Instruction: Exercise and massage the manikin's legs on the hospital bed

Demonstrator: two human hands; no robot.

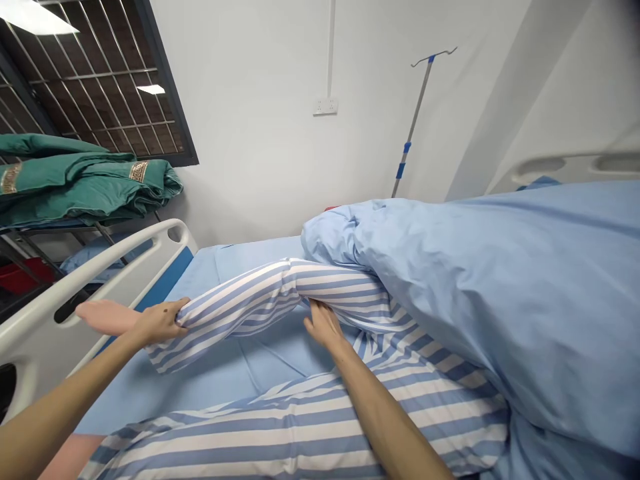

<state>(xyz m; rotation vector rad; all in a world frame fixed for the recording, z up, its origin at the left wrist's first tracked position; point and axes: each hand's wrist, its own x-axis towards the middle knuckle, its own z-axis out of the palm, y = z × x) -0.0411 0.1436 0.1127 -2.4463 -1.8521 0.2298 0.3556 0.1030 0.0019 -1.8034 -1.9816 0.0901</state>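
1. Left hand (161,321) is gripping the striped pajama leg (245,297) near its cuff, beside the footboard (125,283).
2. Right hand (326,327) is reaching under its knee, fingertips hidden, grip unclear.
3. It is stretching lengthwise away from the footboard.

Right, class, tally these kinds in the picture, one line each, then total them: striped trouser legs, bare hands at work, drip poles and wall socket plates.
Far trouser leg and near trouser leg: 2
Left hand and right hand: 2
Drip pole: 1
Socket plate: 1
Total: 6
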